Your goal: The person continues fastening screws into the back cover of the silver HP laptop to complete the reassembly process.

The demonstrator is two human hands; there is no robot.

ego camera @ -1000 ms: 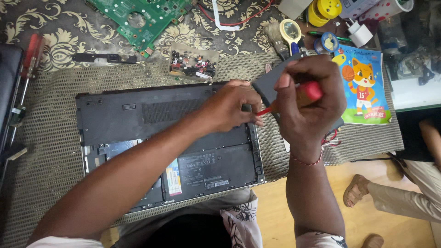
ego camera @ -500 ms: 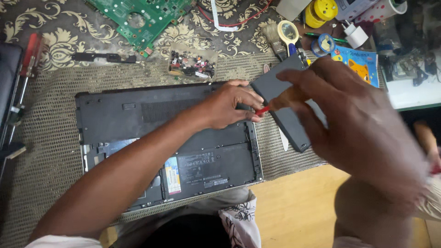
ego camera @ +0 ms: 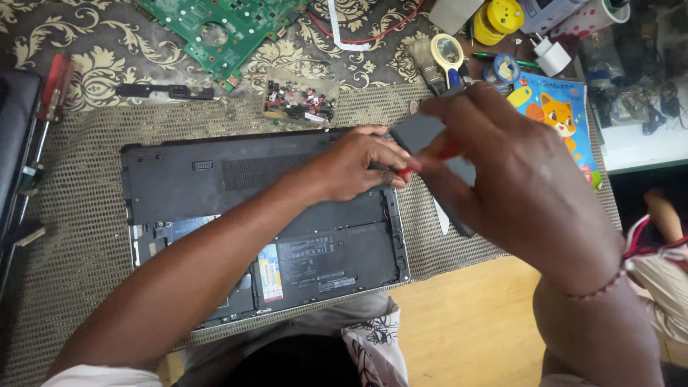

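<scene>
A black laptop [ego camera: 215, 179] lies upside down on a woven mat, its bottom cover partly off so the battery bay shows. My left hand [ego camera: 355, 165] rests on the laptop's far right corner and pinches near the tip of a tool. My right hand [ego camera: 516, 179] is raised close to the camera and grips a red-handled screwdriver [ego camera: 430, 154] that points at that same corner. A grey rectangular panel [ego camera: 430, 143] lies just right of the laptop, mostly hidden behind my right hand.
A green circuit board [ego camera: 222, 25] lies at the back. A clear packet of small parts [ego camera: 301, 100] sits behind the laptop. A magnifying glass [ego camera: 449, 54], tape rolls, a brush and a cartoon booklet [ego camera: 555, 115] crowd the back right. Red-handled tools [ego camera: 54, 86] lie left.
My right hand has risen toward the camera and now covers much of the right side. My left hand stays on the laptop's corner.
</scene>
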